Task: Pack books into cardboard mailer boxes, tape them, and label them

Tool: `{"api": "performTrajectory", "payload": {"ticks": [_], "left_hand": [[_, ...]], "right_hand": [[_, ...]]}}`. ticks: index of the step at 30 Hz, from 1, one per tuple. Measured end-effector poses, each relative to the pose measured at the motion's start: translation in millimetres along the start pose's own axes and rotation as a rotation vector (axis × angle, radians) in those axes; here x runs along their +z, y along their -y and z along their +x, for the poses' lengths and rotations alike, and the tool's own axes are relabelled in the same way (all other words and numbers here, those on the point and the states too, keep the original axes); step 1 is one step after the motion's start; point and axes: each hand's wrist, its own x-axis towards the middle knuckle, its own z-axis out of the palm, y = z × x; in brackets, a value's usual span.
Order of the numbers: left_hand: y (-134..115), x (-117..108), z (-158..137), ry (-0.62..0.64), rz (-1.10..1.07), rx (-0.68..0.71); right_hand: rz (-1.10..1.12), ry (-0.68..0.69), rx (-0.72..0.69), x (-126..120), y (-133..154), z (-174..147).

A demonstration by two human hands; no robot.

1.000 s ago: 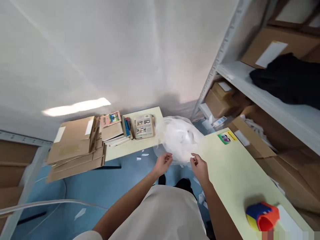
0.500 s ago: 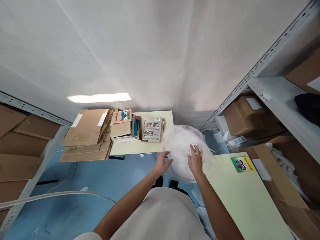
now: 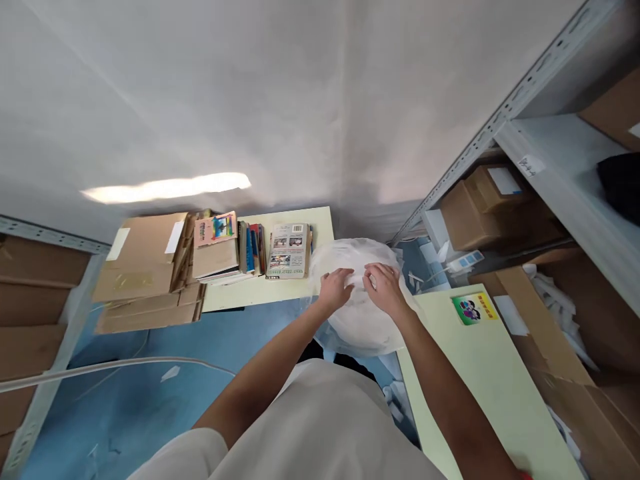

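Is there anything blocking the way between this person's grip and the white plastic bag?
Nothing visible does: the left hand and right hand are right at the white plastic bag, though how firmly they hold it is unclear. The books lie off to its left, the booklet to its right.

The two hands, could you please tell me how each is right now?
Left hand: curled at the white plastic bag; grip cannot be told.
Right hand: curled there too; grip unclear.

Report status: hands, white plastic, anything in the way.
Left hand, right hand: close together at the white plastic, grip unclear. Plastic bulging, rounded. Nothing visible blocking either hand.
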Motion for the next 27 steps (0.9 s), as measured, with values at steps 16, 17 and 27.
{"api": "performTrajectory", "payload": {"ticks": [16,17,27], "left_hand": [[-53.9,-83.3,46.2,0.625,-0.330,0.456],[-61.8,-75.7,46.3,0.656,-0.290,0.497],[-132.4,6.2,22.1,0.571,-0.031,0.800]], "right_hand": [[0.071,-0.689,0.575,-97.7,6.2,-95.1],[0.088,-0.749,0.617,-99.9,8.3,-105.4],[0.552,-0.633,0.957,-112.5,13.4,-244.8]]}}
